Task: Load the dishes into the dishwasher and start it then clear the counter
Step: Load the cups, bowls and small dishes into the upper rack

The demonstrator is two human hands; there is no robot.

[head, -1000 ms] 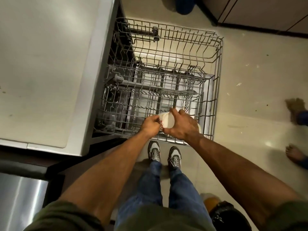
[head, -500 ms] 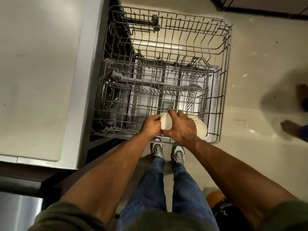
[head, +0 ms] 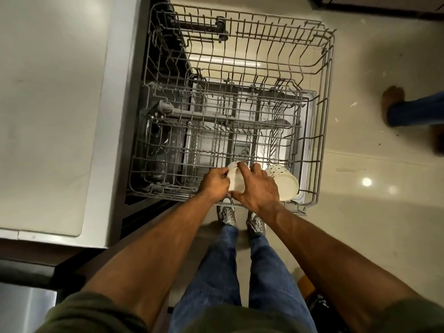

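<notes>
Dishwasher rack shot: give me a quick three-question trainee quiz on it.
1. True or false: both hands hold the same bowl.
2. Which side of that bowl is the second bowl on? A) the person's left B) the person's right C) the far end of the rack
3. Fill in: besides the two bowls, the upper rack looks ____.

Key
1. True: left hand and right hand both grip it.
2. B
3. Empty

Home kitchen: dishwasher rack (head: 240, 68), counter (head: 52, 104).
</notes>
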